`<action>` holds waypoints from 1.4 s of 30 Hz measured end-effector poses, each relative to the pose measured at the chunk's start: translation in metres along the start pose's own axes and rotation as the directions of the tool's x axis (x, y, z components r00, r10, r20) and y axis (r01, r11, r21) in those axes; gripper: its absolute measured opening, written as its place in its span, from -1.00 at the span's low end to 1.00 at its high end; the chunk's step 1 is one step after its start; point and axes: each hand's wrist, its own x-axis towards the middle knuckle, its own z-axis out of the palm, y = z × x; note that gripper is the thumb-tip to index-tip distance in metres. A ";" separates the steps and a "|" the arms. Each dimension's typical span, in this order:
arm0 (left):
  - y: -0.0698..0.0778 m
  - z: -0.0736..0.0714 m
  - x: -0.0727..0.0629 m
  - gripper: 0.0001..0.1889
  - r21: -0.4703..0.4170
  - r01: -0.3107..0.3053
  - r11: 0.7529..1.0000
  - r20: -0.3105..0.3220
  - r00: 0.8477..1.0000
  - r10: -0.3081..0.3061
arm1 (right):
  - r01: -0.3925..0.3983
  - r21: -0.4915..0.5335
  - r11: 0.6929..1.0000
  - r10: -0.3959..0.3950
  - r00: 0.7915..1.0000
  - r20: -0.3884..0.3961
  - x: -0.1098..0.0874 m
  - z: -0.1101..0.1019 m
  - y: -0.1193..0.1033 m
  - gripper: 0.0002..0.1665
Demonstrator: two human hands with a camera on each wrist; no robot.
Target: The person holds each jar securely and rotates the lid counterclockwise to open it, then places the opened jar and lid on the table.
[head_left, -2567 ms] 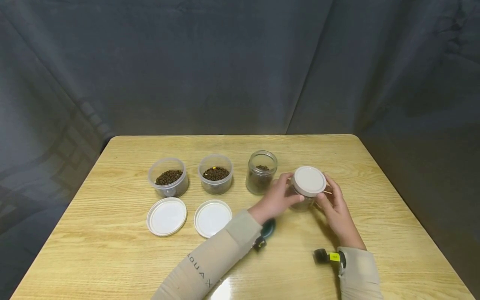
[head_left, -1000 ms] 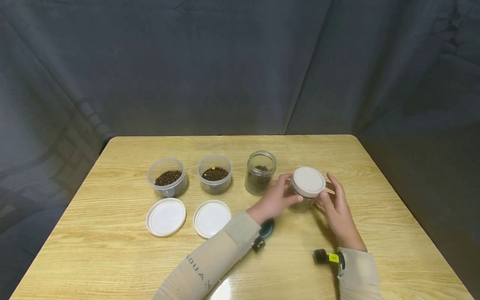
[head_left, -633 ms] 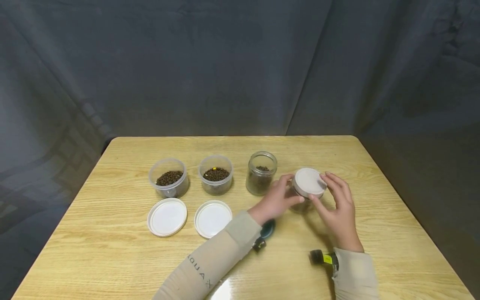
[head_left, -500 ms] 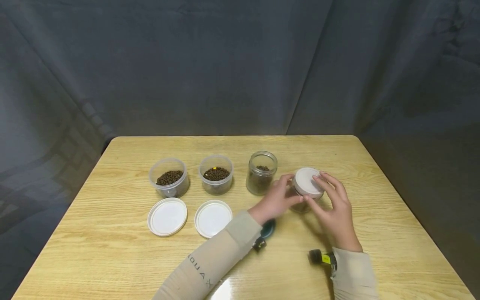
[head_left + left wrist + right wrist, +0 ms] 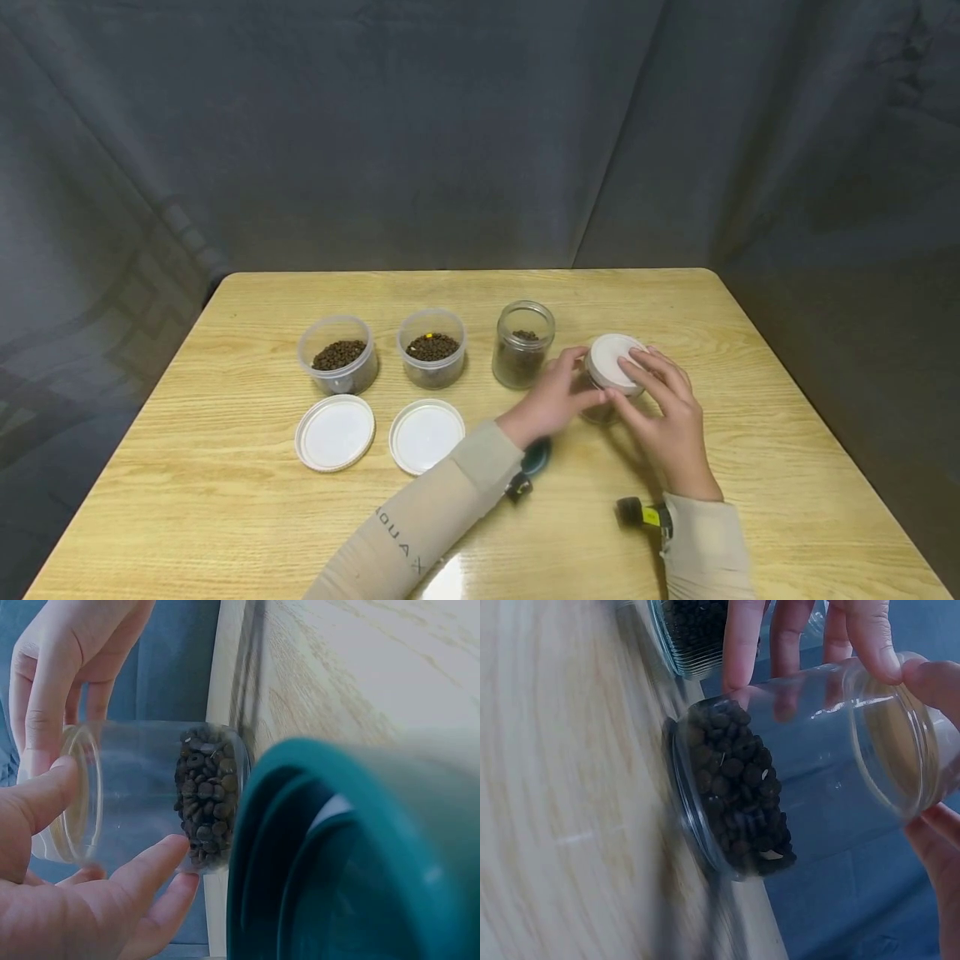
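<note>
A clear jar (image 5: 142, 795) stands upright on the table, with dark brown pellets (image 5: 735, 787) filling its lower part. On its mouth sits a white lid (image 5: 609, 354). My left hand (image 5: 553, 398) grips the jar from the left, thumb near the rim and fingers along the clear wall. Over the lid from the right comes my right hand (image 5: 667, 421), thumb at the near edge and fingers across the top and far side. Just left of it, an uncovered glass jar (image 5: 522, 354) holds similar pellets.
Two clear plastic tubs (image 5: 337, 358) of pellets stand at the left, one with a yellow bit on top. In front lie two white lids (image 5: 333, 433), the right one partly behind my left sleeve. A teal lid (image 5: 330, 847) lies near my left wrist.
My right hand has shifted from the lid's right side to over its top, fingers reaching further across. The left hand and the jar have stayed put.
</note>
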 end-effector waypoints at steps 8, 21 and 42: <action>0.001 0.000 0.001 -0.20 -0.001 -0.005 1.000 0.003 1.000 0.005 | 0.010 -0.001 1.000 -0.010 1.000 -0.015 -0.001 0.000 0.002 -0.39; 0.000 0.003 0.002 -0.20 -0.044 -0.014 0.999 -0.005 1.000 0.014 | -0.013 0.053 0.999 0.021 0.987 -0.158 0.003 -0.001 -0.004 -0.53; 0.001 0.003 0.012 -0.18 -0.061 0.031 0.998 0.003 1.000 -0.030 | -0.274 0.008 0.962 0.251 0.869 -0.427 0.001 -0.017 0.001 -0.59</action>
